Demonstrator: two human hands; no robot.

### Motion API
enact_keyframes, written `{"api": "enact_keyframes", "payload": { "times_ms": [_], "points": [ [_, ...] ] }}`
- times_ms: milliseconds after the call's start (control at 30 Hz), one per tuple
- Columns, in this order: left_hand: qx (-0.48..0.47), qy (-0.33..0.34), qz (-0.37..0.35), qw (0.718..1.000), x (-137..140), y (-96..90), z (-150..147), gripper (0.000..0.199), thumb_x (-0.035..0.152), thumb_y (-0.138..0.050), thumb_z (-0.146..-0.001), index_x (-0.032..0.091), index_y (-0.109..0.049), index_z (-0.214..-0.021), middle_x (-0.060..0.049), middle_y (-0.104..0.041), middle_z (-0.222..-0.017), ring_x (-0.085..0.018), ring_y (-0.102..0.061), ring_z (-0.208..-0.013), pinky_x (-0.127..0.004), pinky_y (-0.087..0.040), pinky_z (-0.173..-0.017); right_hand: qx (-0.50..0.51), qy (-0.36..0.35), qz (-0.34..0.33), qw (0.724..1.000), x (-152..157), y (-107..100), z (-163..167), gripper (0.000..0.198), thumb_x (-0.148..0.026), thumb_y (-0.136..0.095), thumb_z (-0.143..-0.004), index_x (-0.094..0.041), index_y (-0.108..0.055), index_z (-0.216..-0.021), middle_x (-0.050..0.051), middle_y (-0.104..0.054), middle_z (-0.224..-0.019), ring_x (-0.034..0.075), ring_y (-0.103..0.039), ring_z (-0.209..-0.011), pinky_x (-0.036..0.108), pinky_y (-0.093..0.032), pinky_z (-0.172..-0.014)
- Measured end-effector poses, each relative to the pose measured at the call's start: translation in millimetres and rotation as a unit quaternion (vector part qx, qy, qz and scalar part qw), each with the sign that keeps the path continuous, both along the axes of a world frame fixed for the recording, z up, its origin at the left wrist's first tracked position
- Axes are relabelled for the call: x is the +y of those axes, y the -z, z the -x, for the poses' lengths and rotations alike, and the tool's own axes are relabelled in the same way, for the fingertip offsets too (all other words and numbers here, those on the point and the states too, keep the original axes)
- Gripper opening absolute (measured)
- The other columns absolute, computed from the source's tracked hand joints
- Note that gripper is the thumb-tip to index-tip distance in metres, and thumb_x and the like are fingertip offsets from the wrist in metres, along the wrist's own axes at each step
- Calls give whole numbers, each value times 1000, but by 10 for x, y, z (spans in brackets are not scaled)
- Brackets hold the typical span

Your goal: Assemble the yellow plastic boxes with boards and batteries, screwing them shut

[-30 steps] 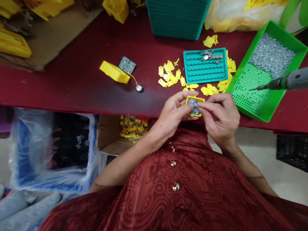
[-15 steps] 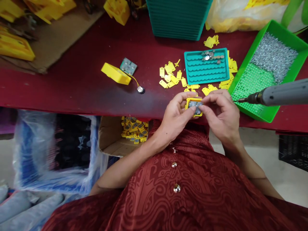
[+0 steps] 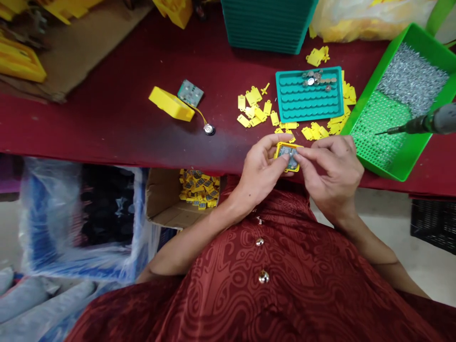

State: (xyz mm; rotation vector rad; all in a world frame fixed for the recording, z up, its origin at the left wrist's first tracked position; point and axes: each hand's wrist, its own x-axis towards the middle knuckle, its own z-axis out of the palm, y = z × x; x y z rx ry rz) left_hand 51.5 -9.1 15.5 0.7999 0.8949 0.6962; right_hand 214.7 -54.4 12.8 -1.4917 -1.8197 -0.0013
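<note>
Left hand (image 3: 261,166) closed around a small yellow plastic case (image 3: 285,144) at the table's near edge, thumb upon the circuit board (image 3: 292,163) inside; the right hand (image 3: 331,173) brings thumb and index finger together at the case's right side, though whether they pinch anything cannot be told. The case is probably light and stiff, its board more fragile, and best held by the outer walls. Beyond lie loose yellow covers (image 3: 254,96) and a teal tray (image 3: 309,114).

One handheld yellow case (image 3: 289,144), one flat teal tray (image 3: 309,102), one green basket (image 3: 377,128), one screwdriver (image 3: 431,122)
</note>
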Motion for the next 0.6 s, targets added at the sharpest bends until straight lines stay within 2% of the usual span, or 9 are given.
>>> {"api": "enact_keyframes", "payload": {
  "times_ms": [100, 200, 300, 400, 600],
  "points": [
    [21, -9, -27, 999, 18, -27, 8, 39, 23, -82, -87, 19, -66, -122, -5, -75, -105, -18, -72, -93, -25, -66, -73, -11, 7, -45, 999, -13, 51, 45, 10, -17, -77, -99, -25, -74, -105, 2, -66, -89, 17, -63, -84, 39, -53, -78],
    [26, -2, -11, 1000, 45, -57, 13, 37, 20, -78, -89, 18, -67, -124, -5, -77, -107, -16, -73, -92, -23, -66, -73, 1, 25, -74, 997, -26, 77, 91, 20, -13, -76, -98, -27, -70, -111, 4, -65, -95, 18, -63, -89, 37, -57, -78],
    [11, 14, 29, 999, 62, -67, 9, 37, 17, -75, -89, 17, -66, -125, -6, -78, -110, -16, -75, -92, -26, -69, -77, -2, 22, -66, 998, -36, 72, 125, 25, -10, -73, -98, -29, -66, -113, 5, -68, -102, 20, -66, -96, 40, -60, -84],
    [8, 11, 39, 999, 63, -65, -3, 36, 16, -73, -89, 17, -66, -125, -6, -79, -111, -17, -76, -93, -28, -70, -80, -11, 7, -59, 998, -43, 73, 131, 31, -6, -69, -99, -29, -65, -119, 5, -71, -104, 21, -68, -98, 43, -60, -90],
    [2, -3, 21, 1000, 35, -54, -24, 45, 23, -79, -82, 19, -60, -122, -7, -78, -109, -18, -74, -94, -31, -69, -81, -17, 25, -57, 998, -47, 133, 97, 25, -11, -74, -99, -24, -73, -120, 6, -67, -102, 20, -65, -93, 41, -54, -82]
  ]
}}
